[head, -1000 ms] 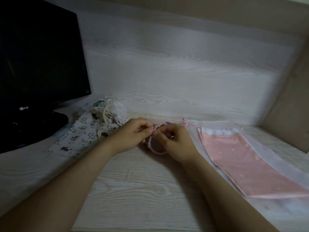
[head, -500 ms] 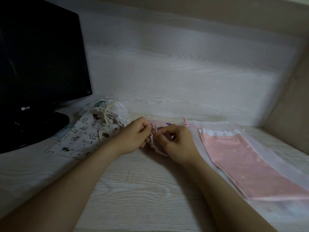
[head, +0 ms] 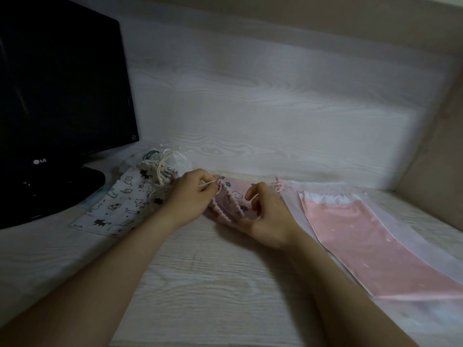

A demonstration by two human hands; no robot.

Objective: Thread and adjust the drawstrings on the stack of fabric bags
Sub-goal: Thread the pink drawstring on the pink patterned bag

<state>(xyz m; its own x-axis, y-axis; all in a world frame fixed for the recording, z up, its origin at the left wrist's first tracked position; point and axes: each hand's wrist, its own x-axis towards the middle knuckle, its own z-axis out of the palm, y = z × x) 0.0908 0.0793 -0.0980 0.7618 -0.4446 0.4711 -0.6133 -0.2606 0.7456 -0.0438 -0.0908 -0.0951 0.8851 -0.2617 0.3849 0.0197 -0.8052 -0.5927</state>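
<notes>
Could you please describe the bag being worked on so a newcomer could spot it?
From the black monitor on the desk, go right past the cat-print bag. The small pink bag comes next, its cord pinched by the left hand, its body held by the right hand. Unlike the long plain pink bag to its right, it has a wavy rim and tiny prints.

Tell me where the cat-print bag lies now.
In the head view, the cat-print bag lies on the desk at the left, between the black monitor and the left hand.
</notes>
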